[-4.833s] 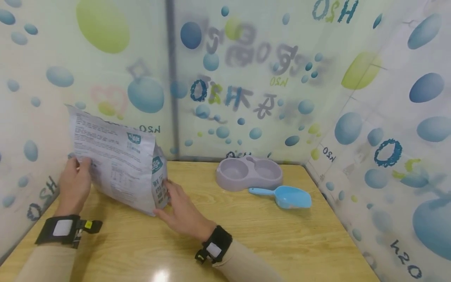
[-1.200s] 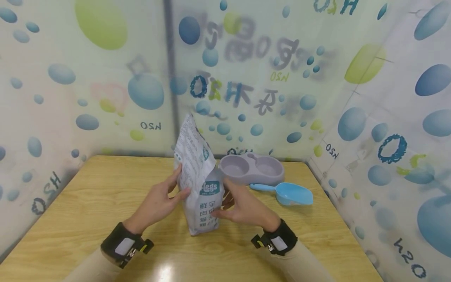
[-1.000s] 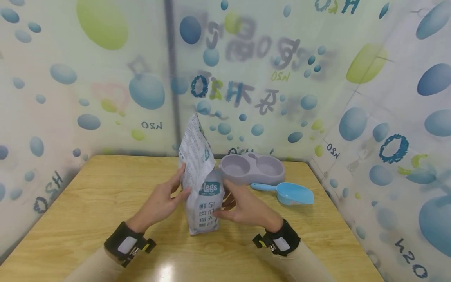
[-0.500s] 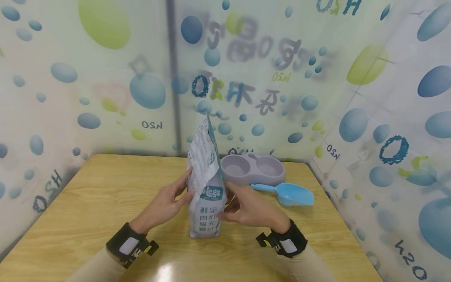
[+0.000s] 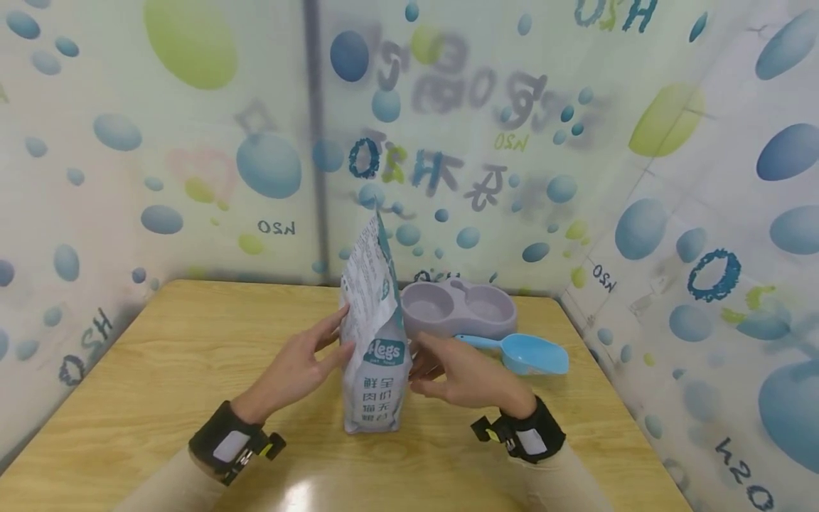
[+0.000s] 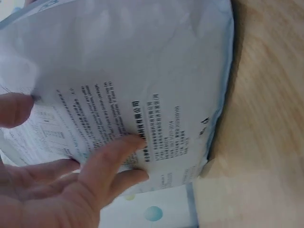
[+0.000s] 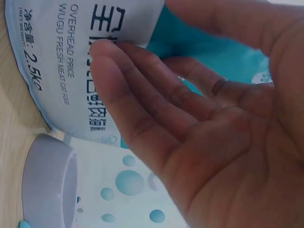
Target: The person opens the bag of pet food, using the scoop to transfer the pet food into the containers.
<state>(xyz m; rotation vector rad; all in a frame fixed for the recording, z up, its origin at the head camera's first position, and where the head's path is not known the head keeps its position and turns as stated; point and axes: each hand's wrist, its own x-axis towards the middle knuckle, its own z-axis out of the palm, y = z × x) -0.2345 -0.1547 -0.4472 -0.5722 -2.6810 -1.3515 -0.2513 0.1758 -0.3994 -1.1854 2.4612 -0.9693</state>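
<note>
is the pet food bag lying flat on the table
No, the bag stands upright on the table, between the left hand and the right hand.

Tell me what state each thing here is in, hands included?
Cat food bag, standing upright on the table; whether its top is sealed, I cannot tell.
Grey twin bowl, right side up; no food visible in its hollows.
Blue scoop, lying down, hollow facing up.
Left hand, fingers touching the bag.
Right hand, fingers slightly bent beside the bag; contact unclear.
</note>
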